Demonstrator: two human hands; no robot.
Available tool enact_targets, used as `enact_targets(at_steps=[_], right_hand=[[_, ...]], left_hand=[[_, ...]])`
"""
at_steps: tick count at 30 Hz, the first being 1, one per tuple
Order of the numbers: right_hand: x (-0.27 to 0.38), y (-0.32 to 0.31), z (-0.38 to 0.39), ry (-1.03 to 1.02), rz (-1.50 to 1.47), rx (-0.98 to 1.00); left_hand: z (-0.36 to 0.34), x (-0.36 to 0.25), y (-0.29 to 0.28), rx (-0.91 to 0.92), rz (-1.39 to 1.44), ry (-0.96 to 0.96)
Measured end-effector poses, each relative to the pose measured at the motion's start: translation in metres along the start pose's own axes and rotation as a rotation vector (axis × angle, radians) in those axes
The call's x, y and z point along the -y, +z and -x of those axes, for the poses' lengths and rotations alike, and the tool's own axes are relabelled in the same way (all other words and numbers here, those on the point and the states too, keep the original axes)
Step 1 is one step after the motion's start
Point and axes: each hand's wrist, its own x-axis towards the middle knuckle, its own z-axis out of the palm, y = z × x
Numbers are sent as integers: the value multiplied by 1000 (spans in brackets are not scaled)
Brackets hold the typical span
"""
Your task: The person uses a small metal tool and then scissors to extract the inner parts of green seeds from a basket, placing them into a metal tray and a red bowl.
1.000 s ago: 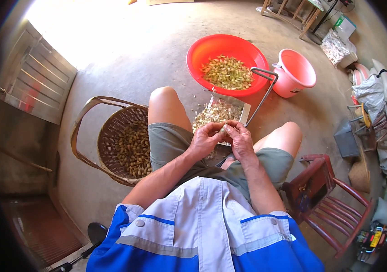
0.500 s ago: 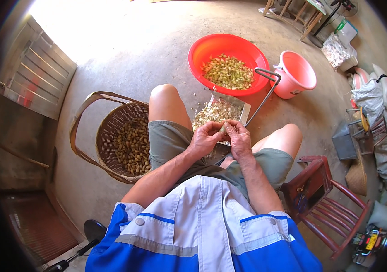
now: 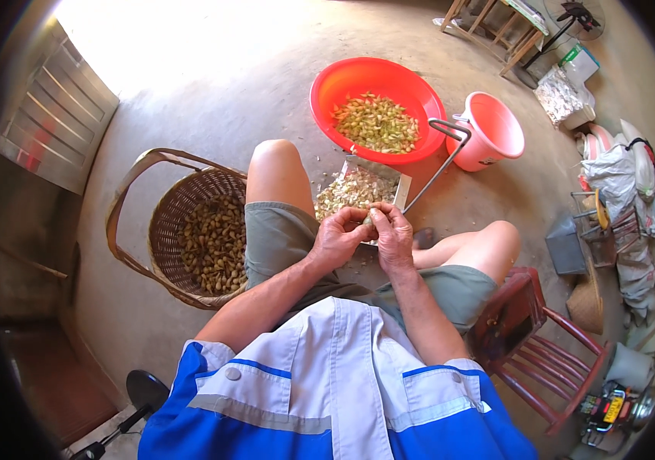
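Observation:
My left hand (image 3: 336,236) and my right hand (image 3: 391,238) meet between my knees, both closed with fingertips around a small pale-green bulb (image 3: 369,219). Just beyond and below them, a shallow metal pan (image 3: 398,190) with a long bent handle holds pale peelings and pieces (image 3: 346,192). A large red basin (image 3: 327,81) farther forward contains pale yellow-green bulbs (image 3: 373,123). On my left, a woven basket (image 3: 160,236) with a tall handle holds many brown bulbs (image 3: 208,238).
A pink bucket (image 3: 496,119) stands right of the basin. A red wooden chair (image 3: 549,368) is beside my right leg. Sacks (image 3: 603,176), containers (image 3: 565,249), a wooden stand (image 3: 496,38) and a fan line the right side. A door (image 3: 55,107) is at left.
My hands stay together on the small bulb, fingers slightly shifted. My right leg has moved outward to the right and my foot now shows. The view has shifted slightly.

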Motion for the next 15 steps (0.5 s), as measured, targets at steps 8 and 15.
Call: enact_targets(at_steps=[8,15], right_hand=[[0,-5,1,137,-170,17],[-18,-6,-8,191,-227,24]], left_hand=[[-3,2,0,-44,38,-34],[-1,6,-2,-84,43,-63]])
